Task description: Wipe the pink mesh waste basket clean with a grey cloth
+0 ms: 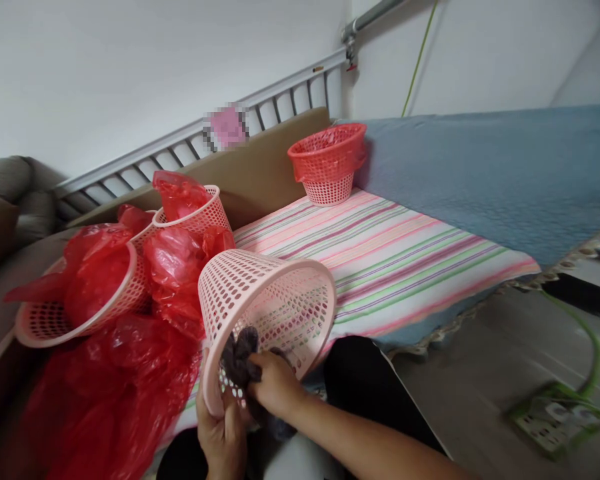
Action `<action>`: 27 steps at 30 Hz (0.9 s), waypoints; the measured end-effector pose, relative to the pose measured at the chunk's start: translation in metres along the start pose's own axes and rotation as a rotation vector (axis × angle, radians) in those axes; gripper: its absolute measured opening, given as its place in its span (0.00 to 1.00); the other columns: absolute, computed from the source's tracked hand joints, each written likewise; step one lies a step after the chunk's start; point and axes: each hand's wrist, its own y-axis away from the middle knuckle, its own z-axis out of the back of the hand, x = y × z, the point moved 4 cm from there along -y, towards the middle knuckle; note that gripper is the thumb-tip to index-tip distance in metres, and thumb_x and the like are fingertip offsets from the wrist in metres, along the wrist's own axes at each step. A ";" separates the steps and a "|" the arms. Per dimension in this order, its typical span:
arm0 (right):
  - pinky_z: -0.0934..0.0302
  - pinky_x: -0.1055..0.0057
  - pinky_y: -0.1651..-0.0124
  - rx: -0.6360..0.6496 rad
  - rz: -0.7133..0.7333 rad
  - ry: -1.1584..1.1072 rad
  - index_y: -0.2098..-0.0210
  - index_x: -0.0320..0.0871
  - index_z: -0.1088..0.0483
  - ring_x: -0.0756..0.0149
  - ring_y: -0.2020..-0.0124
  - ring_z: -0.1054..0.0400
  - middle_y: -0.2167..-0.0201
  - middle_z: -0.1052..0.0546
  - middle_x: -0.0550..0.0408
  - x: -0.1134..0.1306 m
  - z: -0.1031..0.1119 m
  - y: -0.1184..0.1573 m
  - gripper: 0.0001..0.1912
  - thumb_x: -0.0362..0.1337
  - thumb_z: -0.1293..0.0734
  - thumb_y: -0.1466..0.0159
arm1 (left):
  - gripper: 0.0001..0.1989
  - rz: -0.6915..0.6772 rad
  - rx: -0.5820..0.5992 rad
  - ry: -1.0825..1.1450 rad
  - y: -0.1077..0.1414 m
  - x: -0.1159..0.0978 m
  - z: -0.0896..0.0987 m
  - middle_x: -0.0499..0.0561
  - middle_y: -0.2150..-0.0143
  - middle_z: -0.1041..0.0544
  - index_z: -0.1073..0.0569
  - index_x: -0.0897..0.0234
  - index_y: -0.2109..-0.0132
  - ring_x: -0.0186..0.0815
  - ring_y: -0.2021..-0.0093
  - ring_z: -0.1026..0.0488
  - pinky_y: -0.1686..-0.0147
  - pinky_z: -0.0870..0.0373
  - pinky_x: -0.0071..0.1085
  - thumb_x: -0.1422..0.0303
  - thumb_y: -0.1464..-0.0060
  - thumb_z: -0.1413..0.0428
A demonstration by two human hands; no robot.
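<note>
A pale pink perforated plastic basket (240, 273) lies tilted on its side in front of me, its mouth turned towards me. My left hand (223, 427) grips its lower left rim, thumb inside. In my right hand (277, 387) is a bunched dark grey cloth (240, 357), pressed against the inside wall near that rim. Part of the cloth hangs below my hand. Left of the basket, crumpled red plastic bags (125, 387) are heaped, and more pink baskets (135, 267) stand there with red bags in them.
A basket lined with a red bag (329, 157) stands farther back on the striped cloth (380, 247). A blue cover (480, 173) lies to the right. Behind runs a white radiator (275, 107). On the floor at right is a green-edged power strip (555, 420) with a green cable.
</note>
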 end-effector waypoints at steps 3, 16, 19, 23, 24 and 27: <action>0.42 0.66 0.59 0.022 0.056 0.343 0.61 0.46 0.26 0.57 0.60 0.32 0.61 0.27 0.50 -0.022 0.009 0.002 0.16 0.35 0.35 0.50 | 0.30 -0.068 0.055 0.006 -0.015 -0.030 0.012 0.60 0.39 0.34 0.43 0.62 0.36 0.47 0.40 0.36 0.41 0.39 0.44 0.64 0.45 0.47; 0.45 0.63 0.61 -0.142 0.174 0.715 0.62 0.45 0.27 0.55 0.60 0.33 0.61 0.27 0.47 -0.004 0.072 -0.032 0.13 0.33 0.42 0.40 | 0.28 -0.190 0.261 -0.235 -0.104 -0.120 0.007 0.54 0.52 0.23 0.33 0.62 0.42 0.46 0.54 0.25 0.48 0.32 0.50 0.73 0.53 0.49; 0.43 0.58 0.58 -0.181 0.055 0.731 0.60 0.43 0.27 0.50 0.56 0.34 0.59 0.28 0.42 -0.014 0.103 -0.054 0.13 0.31 0.41 0.42 | 0.30 -0.104 0.198 -0.111 -0.081 -0.097 -0.006 0.57 0.49 0.25 0.35 0.65 0.40 0.48 0.46 0.30 0.43 0.37 0.49 0.71 0.53 0.49; 0.40 0.59 0.61 -0.131 -0.056 0.656 0.60 0.39 0.28 0.47 0.56 0.32 0.57 0.28 0.37 -0.028 0.082 -0.060 0.14 0.28 0.41 0.43 | 0.28 -0.186 0.128 -0.096 -0.053 -0.088 -0.024 0.53 0.42 0.30 0.35 0.60 0.40 0.43 0.39 0.37 0.38 0.45 0.42 0.73 0.49 0.51; 0.40 0.60 0.62 -0.116 -0.061 0.621 0.60 0.39 0.28 0.49 0.56 0.32 0.57 0.27 0.38 -0.027 0.069 -0.057 0.15 0.28 0.41 0.44 | 0.28 -0.196 0.113 -0.090 -0.050 -0.087 -0.024 0.53 0.43 0.29 0.35 0.60 0.40 0.43 0.39 0.36 0.38 0.44 0.41 0.73 0.49 0.51; 0.39 0.66 0.63 -0.048 -0.055 0.489 0.61 0.44 0.27 0.56 0.61 0.29 0.61 0.23 0.47 -0.008 0.025 -0.042 0.13 0.33 0.37 0.45 | 0.27 -0.196 0.095 -0.078 -0.045 -0.079 -0.018 0.51 0.48 0.26 0.34 0.58 0.41 0.42 0.43 0.33 0.38 0.42 0.41 0.73 0.49 0.49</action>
